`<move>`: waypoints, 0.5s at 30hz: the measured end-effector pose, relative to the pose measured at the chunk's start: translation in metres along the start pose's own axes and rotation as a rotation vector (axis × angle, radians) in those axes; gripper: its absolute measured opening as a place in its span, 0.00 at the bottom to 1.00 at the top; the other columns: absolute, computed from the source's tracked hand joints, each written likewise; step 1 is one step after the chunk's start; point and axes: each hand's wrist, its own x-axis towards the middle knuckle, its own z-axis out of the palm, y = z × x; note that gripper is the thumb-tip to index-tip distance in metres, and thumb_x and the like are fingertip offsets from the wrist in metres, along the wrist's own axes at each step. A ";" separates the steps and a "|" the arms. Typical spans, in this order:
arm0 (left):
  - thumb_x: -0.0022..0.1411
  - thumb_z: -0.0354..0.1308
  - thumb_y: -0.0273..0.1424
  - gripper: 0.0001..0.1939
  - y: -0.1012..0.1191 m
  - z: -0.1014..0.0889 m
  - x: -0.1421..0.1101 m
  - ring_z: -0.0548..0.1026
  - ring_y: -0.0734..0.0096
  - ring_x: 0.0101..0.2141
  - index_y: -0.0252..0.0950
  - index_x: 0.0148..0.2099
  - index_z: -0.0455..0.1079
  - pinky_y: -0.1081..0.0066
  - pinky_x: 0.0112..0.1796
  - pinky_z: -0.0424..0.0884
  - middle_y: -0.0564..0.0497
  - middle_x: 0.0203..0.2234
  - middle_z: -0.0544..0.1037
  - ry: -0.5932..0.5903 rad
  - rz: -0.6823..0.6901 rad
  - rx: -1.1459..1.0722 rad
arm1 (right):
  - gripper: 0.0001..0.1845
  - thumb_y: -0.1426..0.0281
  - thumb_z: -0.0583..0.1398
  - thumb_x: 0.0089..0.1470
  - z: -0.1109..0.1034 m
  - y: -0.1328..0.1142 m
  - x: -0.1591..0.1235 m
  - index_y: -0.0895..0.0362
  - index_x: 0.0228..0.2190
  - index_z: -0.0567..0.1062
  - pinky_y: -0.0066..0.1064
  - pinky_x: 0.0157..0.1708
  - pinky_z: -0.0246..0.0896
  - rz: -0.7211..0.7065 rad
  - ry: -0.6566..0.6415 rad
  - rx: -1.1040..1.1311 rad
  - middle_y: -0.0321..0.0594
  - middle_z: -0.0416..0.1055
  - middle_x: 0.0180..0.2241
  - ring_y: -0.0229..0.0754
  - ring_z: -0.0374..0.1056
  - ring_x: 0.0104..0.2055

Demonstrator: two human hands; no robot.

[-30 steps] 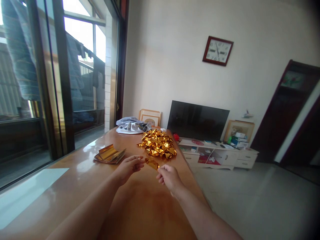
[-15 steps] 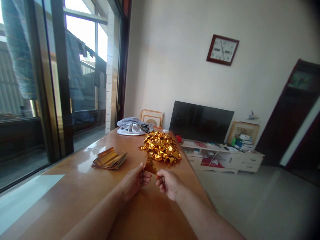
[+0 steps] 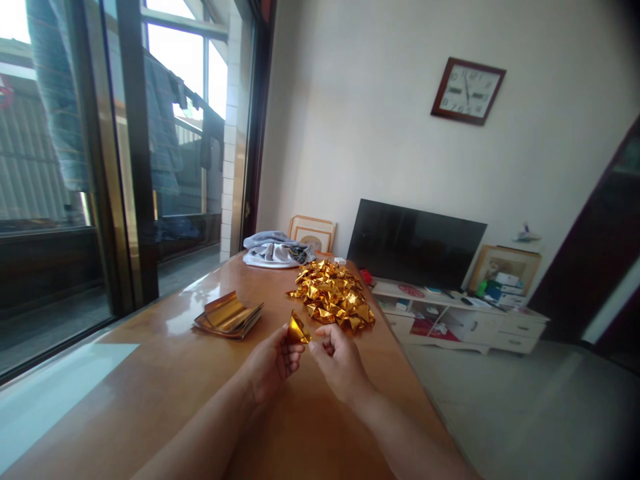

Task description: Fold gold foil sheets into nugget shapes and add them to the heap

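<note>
Between my hands, above the wooden table (image 3: 190,393), is a folded piece of shiny gold foil paper (image 3: 299,329) with a pointed top. My left hand (image 3: 273,363) pinches its left side between thumb and fingers. At its right corner is my right hand (image 3: 343,363), fingers curled and thumb tip against the foil; the exact grip there is small and partly hidden. Just beyond lies a heap of folded gold foil pieces (image 3: 335,293). To the left rests a stack of gold foil sheets (image 3: 230,315), its top sheet curled up.
Folded grey-blue cloth (image 3: 273,253) lies at the table's far end, by leaning picture frames (image 3: 313,230). Beyond the table's right edge stands a white low cabinet (image 3: 500,333) with a television (image 3: 415,247). Glass sliding doors (image 3: 120,167) run along the left.
The foil piece has turned and now shows a bright pointed face. My right hand has rotated, its thumb now nearer the foil's corner. The view has swung slightly left.
</note>
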 end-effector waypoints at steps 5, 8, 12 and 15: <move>0.69 0.56 0.37 0.10 -0.002 0.004 -0.002 0.77 0.75 0.21 0.35 0.38 0.71 0.77 0.26 0.73 0.49 0.24 0.81 0.055 -0.017 -0.050 | 0.09 0.68 0.62 0.57 0.004 0.011 -0.002 0.53 0.40 0.77 0.30 0.36 0.66 -0.272 0.036 -0.252 0.40 0.77 0.37 0.41 0.71 0.34; 0.69 0.56 0.37 0.11 -0.003 0.006 -0.003 0.77 0.75 0.21 0.34 0.39 0.71 0.77 0.26 0.73 0.48 0.24 0.81 0.072 -0.038 -0.059 | 0.08 0.69 0.61 0.58 0.005 0.012 -0.005 0.52 0.40 0.78 0.30 0.36 0.65 -0.305 0.058 -0.304 0.39 0.77 0.36 0.41 0.71 0.34; 0.70 0.55 0.37 0.11 -0.006 0.009 -0.003 0.77 0.75 0.22 0.34 0.39 0.72 0.77 0.26 0.73 0.48 0.25 0.81 0.069 -0.049 -0.065 | 0.06 0.69 0.62 0.58 0.005 0.011 -0.008 0.52 0.39 0.78 0.29 0.35 0.64 -0.326 0.091 -0.376 0.38 0.76 0.34 0.41 0.71 0.33; 0.70 0.55 0.37 0.11 -0.007 0.009 -0.003 0.77 0.75 0.22 0.34 0.39 0.72 0.77 0.26 0.73 0.48 0.25 0.81 0.062 -0.052 -0.069 | 0.07 0.68 0.62 0.59 0.004 0.012 -0.008 0.51 0.40 0.79 0.29 0.35 0.65 -0.332 0.097 -0.401 0.38 0.75 0.34 0.41 0.71 0.34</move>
